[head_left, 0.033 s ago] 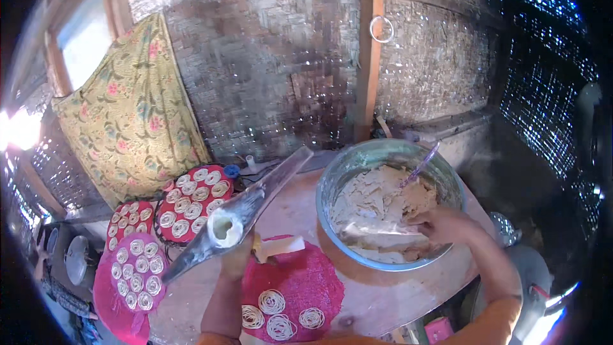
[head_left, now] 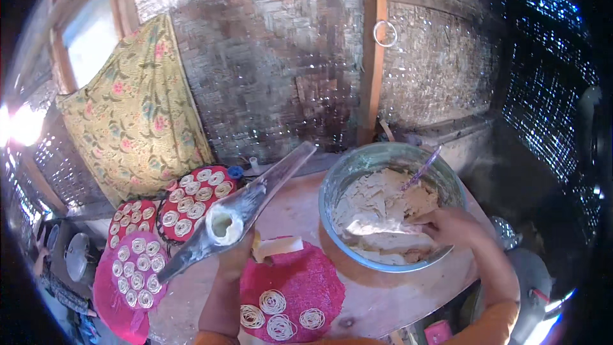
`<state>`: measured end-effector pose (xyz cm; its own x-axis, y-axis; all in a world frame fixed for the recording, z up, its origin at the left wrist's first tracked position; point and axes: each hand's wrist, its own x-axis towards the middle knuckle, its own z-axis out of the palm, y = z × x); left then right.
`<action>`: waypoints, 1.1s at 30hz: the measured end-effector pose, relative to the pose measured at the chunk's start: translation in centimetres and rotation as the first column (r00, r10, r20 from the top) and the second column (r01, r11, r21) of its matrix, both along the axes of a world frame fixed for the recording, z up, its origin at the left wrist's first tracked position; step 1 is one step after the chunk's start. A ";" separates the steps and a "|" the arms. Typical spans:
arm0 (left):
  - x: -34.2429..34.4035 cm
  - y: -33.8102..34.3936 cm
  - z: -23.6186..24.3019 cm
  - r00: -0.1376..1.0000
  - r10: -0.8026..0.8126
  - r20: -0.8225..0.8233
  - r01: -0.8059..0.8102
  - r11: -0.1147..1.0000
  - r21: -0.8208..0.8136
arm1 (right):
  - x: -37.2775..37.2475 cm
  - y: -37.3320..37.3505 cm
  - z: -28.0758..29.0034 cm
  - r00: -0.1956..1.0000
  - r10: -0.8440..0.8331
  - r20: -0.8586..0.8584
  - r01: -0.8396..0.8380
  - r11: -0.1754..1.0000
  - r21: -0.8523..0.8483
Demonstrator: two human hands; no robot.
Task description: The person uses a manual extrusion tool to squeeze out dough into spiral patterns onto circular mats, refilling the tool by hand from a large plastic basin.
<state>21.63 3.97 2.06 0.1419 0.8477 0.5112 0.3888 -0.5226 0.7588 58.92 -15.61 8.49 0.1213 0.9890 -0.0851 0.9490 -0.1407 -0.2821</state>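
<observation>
My left hand is closed around a noodle press with long, flour-dusted bar handles, held slantwise above the table. Its round opening shows a pale rim and some pale matter inside. Over the basin on the right, my right hand grips the end of a spoon-like scoop coated in white. Pale dough fills much of that basin. Below the press lies a pink mesh round with several coiled noodle nests at its near side.
More red and pink rounds with noodle nests crowd the table's left side. A purple patterned handle sticks out of the dough. A blue cap sits behind the press. Beyond the table stands a woven wall; a floral cloth hangs left.
The whole view has shifted slightly. The scoop's left end looks whiter and a little higher over the dough; the press has barely moved.
</observation>
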 end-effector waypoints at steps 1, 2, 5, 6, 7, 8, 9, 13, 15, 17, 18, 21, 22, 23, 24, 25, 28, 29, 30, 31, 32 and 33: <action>0.0 -1.0 2.3 0.990 -0.090 0.107 0.086 0.996 0.040 | -1.1 -0.8 1.6 0.999 -0.042 0.019 0.042 0.999 0.020; 0.2 -1.9 4.6 0.961 -0.189 0.203 0.175 0.981 0.086 | -1.8 -1.2 2.7 0.996 -0.084 0.036 0.083 0.996 0.040; 0.7 0.9 4.6 0.974 -0.214 -0.079 0.225 0.956 0.188 | -3.5 -2.9 3.3 0.976 -0.041 -0.212 0.090 0.970 0.225; 0.8 1.5 5.0 0.964 -0.172 -0.201 0.226 0.931 0.287 | -4.0 -2.9 3.0 0.929 -0.011 -0.369 0.101 0.969 0.226; -0.8 0.5 5.8 0.942 -0.037 -0.334 0.186 0.884 0.428 | -4.7 -1.7 2.9 0.849 0.082 -0.522 0.046 0.973 0.226; 0.0 1.1 5.7 0.908 0.019 -0.418 0.236 0.801 0.549 | -5.1 -1.8 2.7 0.754 0.086 -0.651 0.074 0.974 0.214; 0.7 1.6 4.7 0.883 0.029 -0.468 0.289 0.752 0.592 | -5.7 -1.8 3.0 0.724 0.137 -0.676 0.055 0.966 0.254; 2.1 -1.8 5.7 0.821 -0.216 -0.529 0.381 0.897 0.226 | -8.2 -2.4 4.2 0.620 0.155 -0.769 0.022 0.976 0.215; -0.7 -4.4 6.2 0.863 -0.176 -0.474 0.366 0.863 0.348 | -10.3 -1.1 3.4 0.613 0.254 -0.748 -0.080 0.962 0.261; 1.2 -4.7 6.1 0.859 -0.389 -0.332 0.466 0.864 0.193 | -11.6 -1.7 0.5 0.750 0.298 -0.590 0.006 0.889 0.458; 1.2 -4.8 5.8 0.877 -0.347 -0.332 0.430 0.876 0.220 | -12.3 -1.6 -0.7 0.858 0.314 -0.406 -0.032 0.823 0.567; -0.1 -5.3 5.5 0.895 -0.217 -0.390 0.341 0.896 0.285 | -14.9 -2.0 -1.5 0.972 0.234 0.012 -0.180 0.716 0.674; -0.9 -5.4 5.5 0.892 -0.170 -0.420 0.316 0.896 0.310 | -14.9 -1.9 -1.5 0.947 0.305 -0.097 -0.168 0.733 0.660; -1.6 -5.5 6.0 0.886 -0.123 -0.448 0.294 0.895 0.336 | -14.6 -1.8 -1.7 0.907 0.367 -0.205 -0.158 0.750 0.642; -2.0 -5.3 6.9 0.877 -0.097 -0.471 0.291 0.886 0.360 | -14.4 -2.0 -1.6 0.863 0.400 -0.309 -0.136 0.773 0.620; -2.0 -4.5 7.8 0.881 -0.047 -0.472 0.333 0.771 0.544 | -13.9 -2.5 -0.1 0.836 0.296 -0.462 -0.088 0.904 0.419; -3.6 -4.8 7.8 0.823 0.235 -0.517 0.098 0.838 0.537 | -12.1 -1.4 5.8 0.771 0.089 -0.630 -0.148 0.988 -0.042; -3.0 -6.3 8.8 0.815 0.282 -0.506 0.189 0.697 0.692 | -11.6 -0.6 6.7 0.813 0.151 -0.562 -0.206 0.978 -0.036; -2.5 -7.2 9.1 0.804 0.231 -0.548 0.234 0.724 0.649 | -11.3 -0.4 7.2 0.846 0.212 -0.490 -0.261 0.965 -0.034; -2.5 -8.0 9.2 0.785 0.196 -0.588 0.263 0.754 0.602 | -12.3 -0.3 7.7 0.912 0.375 -0.166 -0.356 0.925 0.133; -2.4 -8.4 9.3 0.769 0.157 -0.620 0.290 0.778 0.557 | -14.2 -0.5 8.5 0.876 0.440 0.197 -0.479 0.838 0.260; -2.6 -8.9 9.1 0.724 0.166 -0.670 0.239 0.850 0.470 | -15.8 -0.6 8.9 0.742 0.400 0.538 -0.620 0.715 0.323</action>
<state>19.00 -4.92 11.12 0.6365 0.4884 0.5970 0.6475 -0.7589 -0.0695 43.16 -16.18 17.34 -0.5010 0.8046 0.3189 0.8636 0.4406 0.2451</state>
